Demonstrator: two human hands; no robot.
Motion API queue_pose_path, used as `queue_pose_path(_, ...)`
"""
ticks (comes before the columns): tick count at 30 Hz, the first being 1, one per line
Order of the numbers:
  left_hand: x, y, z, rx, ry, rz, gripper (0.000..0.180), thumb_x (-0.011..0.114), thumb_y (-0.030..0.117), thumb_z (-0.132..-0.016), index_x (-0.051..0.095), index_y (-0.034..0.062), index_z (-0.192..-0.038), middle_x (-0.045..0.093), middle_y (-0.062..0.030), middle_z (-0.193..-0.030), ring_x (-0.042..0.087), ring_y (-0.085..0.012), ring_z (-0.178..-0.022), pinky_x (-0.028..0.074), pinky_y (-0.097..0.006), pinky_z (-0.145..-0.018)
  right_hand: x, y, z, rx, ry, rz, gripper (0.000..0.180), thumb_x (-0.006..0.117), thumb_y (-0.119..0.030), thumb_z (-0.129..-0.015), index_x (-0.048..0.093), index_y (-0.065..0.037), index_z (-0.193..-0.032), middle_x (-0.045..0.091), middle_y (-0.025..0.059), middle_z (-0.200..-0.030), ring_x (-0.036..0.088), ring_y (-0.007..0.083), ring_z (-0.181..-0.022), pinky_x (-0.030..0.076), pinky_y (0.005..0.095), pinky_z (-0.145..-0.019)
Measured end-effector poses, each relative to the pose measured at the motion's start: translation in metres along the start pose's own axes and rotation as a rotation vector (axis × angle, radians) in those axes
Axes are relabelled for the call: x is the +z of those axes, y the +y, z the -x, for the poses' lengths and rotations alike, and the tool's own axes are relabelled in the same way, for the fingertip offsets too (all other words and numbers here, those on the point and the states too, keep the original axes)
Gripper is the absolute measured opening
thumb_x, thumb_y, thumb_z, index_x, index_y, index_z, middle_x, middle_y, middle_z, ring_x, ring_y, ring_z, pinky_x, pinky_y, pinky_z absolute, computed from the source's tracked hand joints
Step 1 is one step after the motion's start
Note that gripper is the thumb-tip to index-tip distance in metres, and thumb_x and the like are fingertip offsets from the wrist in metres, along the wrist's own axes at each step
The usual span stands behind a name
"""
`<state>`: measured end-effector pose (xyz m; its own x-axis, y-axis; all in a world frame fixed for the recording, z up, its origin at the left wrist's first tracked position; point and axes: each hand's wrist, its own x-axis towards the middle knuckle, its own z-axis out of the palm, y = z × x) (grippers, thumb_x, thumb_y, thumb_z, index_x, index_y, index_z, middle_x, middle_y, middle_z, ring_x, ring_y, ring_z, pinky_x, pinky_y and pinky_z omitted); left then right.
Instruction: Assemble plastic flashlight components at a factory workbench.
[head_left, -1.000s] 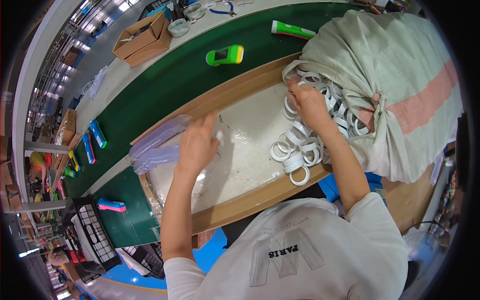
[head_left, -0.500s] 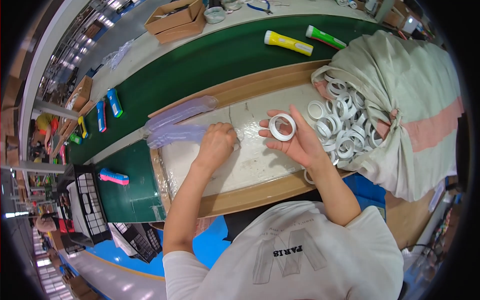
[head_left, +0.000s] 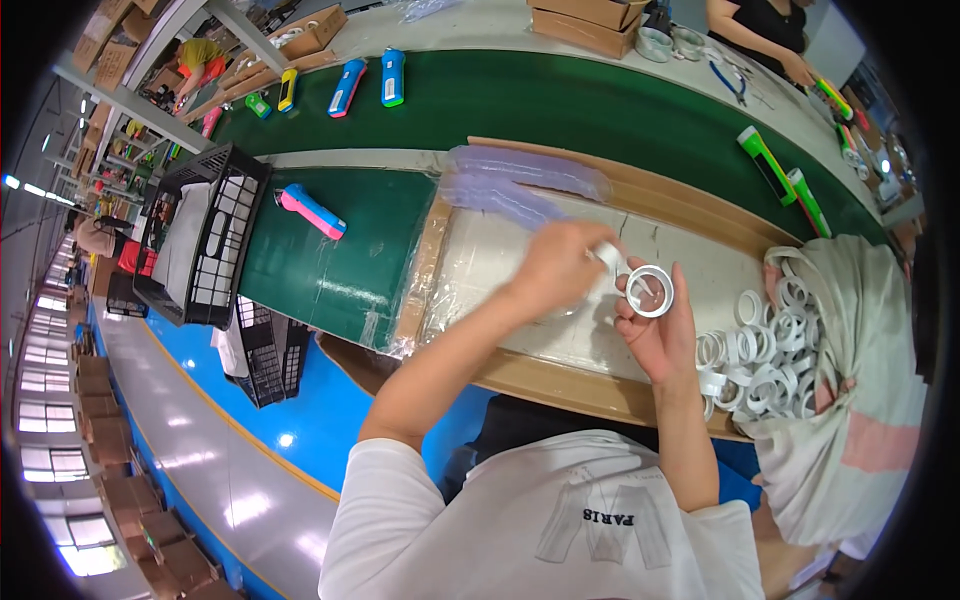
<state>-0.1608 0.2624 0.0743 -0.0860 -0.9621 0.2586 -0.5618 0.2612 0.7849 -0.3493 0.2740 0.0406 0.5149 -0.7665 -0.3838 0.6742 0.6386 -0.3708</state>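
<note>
The right hand [head_left: 662,343], fingers cupped around one white ring [head_left: 651,312], holds it above the cardboard tray [head_left: 580,387], left of the loose rings [head_left: 742,346]; best hold it steady, unsqueezed, while the blurred left hand [head_left: 560,262], seemingly pinching a small white piece [head_left: 607,256], works beside it.

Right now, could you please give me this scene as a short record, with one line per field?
Left hand: blurred; the left hand seems to have a small white piece at its fingertips
Right hand: the right hand holds a white ring
Work surface: long cardboard tray
Tray's left end: translucent purple plastic
Tray's right end: pile of loose rings, by a pale cloth sack
Green belt behind: several flashlights
Left of tray: blue-and-pink flashlight, then a black crate
</note>
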Motion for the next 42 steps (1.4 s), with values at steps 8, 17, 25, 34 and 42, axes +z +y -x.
queue_pose_path(8,-0.224,-0.227,0.094,-0.911,0.531,-1.233,0.060,0.063,0.058,-0.079,0.048,0.0348,-0.132,0.044,-0.0261,-0.133,0.050,-0.0446,-0.113,0.045,-0.052,-0.089,-0.005,0.009,-0.009,0.058,-0.079,-0.145,0.046,0.047,-0.053,-0.094,0.063,-0.009,-0.089,0.065,0.0160,-0.094,0.064,0.0238,-0.070,0.054,0.0307,-0.062)
queue_pose_path(17,-0.158,-0.113,0.055,-0.342,0.526,0.312,0.017,0.052,0.005,-0.091,0.060,0.0064,-0.105,0.060,-0.0074,-0.103,0.062,-0.0168,-0.086,0.054,-0.028,-0.064,-0.018,-0.010,0.004,-0.082,-0.072,-0.022,0.055,0.036,-0.055,-0.097,0.051,-0.014,-0.064,0.065,0.0178,-0.090,0.065,0.0213,-0.068,0.053,0.0283,-0.054)
queue_pose_path(25,-0.070,0.044,0.058,-0.101,-0.157,0.436,0.015,0.064,-0.006,-0.078,0.064,0.0025,-0.091,0.064,-0.0144,-0.093,0.064,-0.0214,-0.078,0.055,-0.032,-0.067,-0.036,-0.021,0.017,-0.163,-0.105,-0.099,0.051,0.037,-0.052,-0.098,0.058,-0.011,-0.075,0.065,0.0193,-0.092,0.066,0.0237,-0.071,0.055,0.0296,-0.056)
queue_pose_path(34,-0.044,0.105,0.061,-0.177,-0.415,0.440,0.017,0.062,-0.005,-0.078,0.064,0.0019,-0.093,0.064,-0.0120,-0.092,0.065,-0.0182,-0.079,0.052,-0.028,-0.065,-0.045,-0.037,0.041,-0.215,0.011,-0.105,0.050,0.043,-0.050,-0.097,0.058,-0.003,-0.099,0.065,0.0136,-0.085,0.064,0.0237,-0.069,0.051,0.0313,-0.056)
queue_pose_path(42,-0.010,0.122,0.023,-0.465,-0.522,0.546,0.019,0.058,0.003,-0.087,0.058,0.0029,-0.106,0.060,-0.0103,-0.098,0.065,-0.0185,-0.084,0.054,-0.030,-0.067,-0.044,-0.050,0.051,-0.453,-0.040,0.104,0.039,0.043,-0.041,-0.099,0.051,-0.007,-0.116,0.057,0.0067,-0.089,0.060,0.0180,-0.069,0.050,0.0306,-0.061)
